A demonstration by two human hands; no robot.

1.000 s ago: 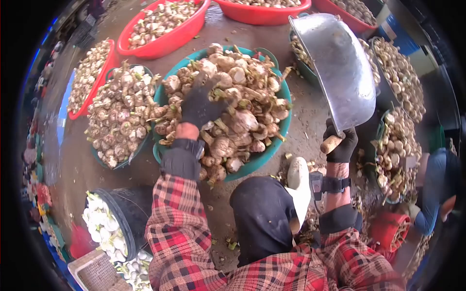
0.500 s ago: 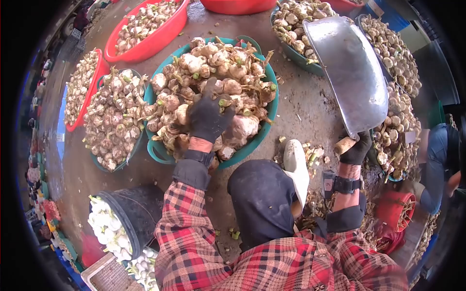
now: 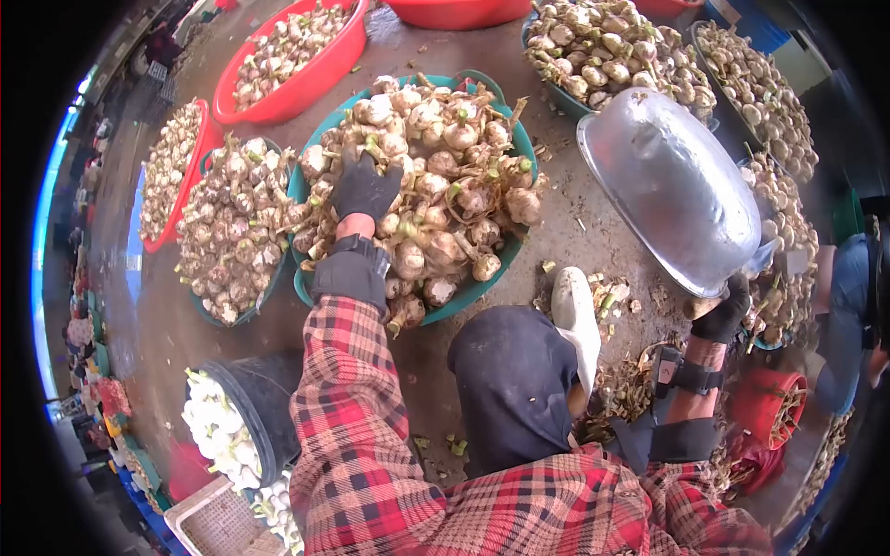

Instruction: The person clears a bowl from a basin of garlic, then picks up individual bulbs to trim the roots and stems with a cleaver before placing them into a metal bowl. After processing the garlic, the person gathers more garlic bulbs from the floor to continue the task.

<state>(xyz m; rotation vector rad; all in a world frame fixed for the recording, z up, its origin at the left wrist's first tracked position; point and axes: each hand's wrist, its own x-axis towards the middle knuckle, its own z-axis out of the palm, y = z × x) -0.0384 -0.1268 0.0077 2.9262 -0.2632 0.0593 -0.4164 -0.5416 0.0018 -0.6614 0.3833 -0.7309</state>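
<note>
My left hand [image 3: 367,190], in a dark glove, rests on the left part of a heap of garlic bulbs [image 3: 431,218]. Its thumb stands apart, and the fingertips are partly hidden among the bulbs. The heap fills a teal tub [image 3: 461,304] in front of me. On the right, my gloved right hand [image 3: 723,313] is closed at the lower rim of an oval metal basin [image 3: 672,181]. The basin is tilted, its shiny rounded underside facing up. A pale wooden piece like a handle [image 3: 702,306] shows beside the fingers of that hand.
More garlic tubs stand around: a teal one [image 3: 274,283] at left, red tubs [image 3: 278,113] behind, others at right. A black bucket [image 3: 278,389] of peeled-looking white garlic lies tilted by a crate [image 3: 190,514]. Trimmings [image 3: 621,389] litter the floor. Another person's leg [image 3: 842,315] is at right.
My left hand has slid left across the garlic. My right hand has moved right and slightly down, rolling the metal basin from its inner side to its underside.
</note>
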